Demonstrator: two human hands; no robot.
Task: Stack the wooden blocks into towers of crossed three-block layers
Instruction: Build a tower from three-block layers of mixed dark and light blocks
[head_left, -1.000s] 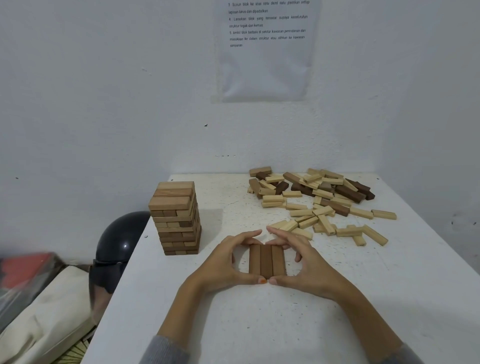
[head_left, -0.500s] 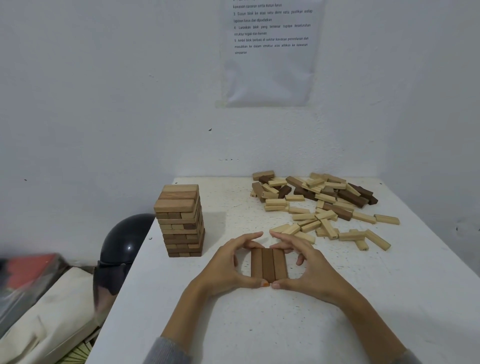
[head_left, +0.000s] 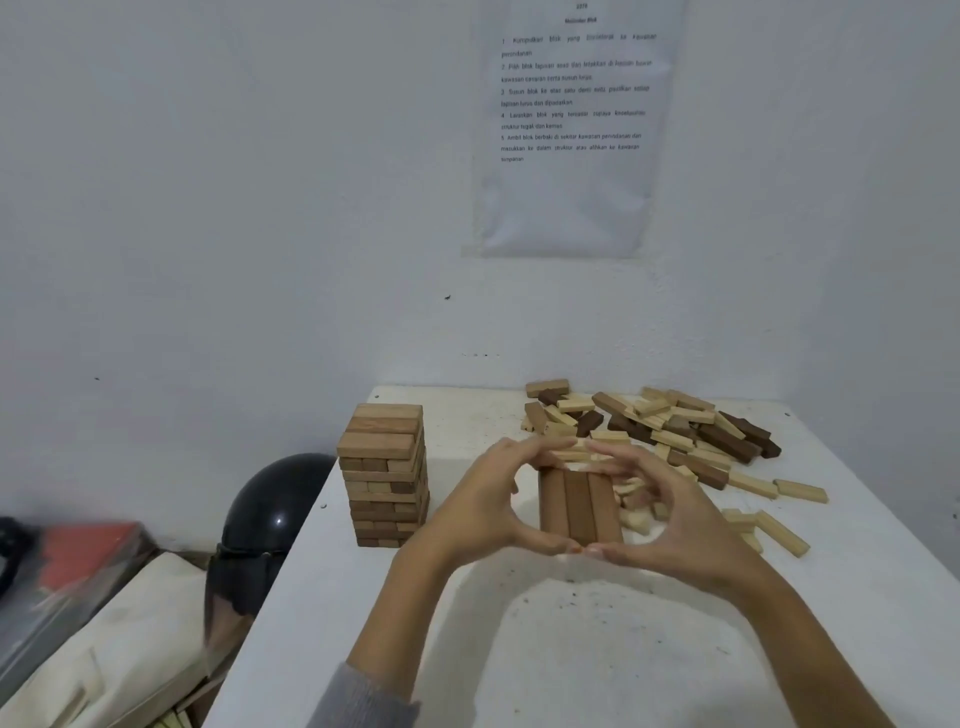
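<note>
Presently: three brown blocks (head_left: 579, 506), flush side by side, pinched between left hand (head_left: 483, 501) and right hand (head_left: 683, 514), both curled round them, likely squaring a base layer

One left hand (head_left: 483, 499) and one right hand (head_left: 675, 514) grip three brown blocks (head_left: 579, 506). One tower (head_left: 384, 478) stands left of the grip. Beyond and right of it lies one loose pile (head_left: 675, 431), several dozen blocks, too overlapped to count exactly.

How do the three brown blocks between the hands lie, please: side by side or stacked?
Side by side: the brown blocks form one flat row.
</note>
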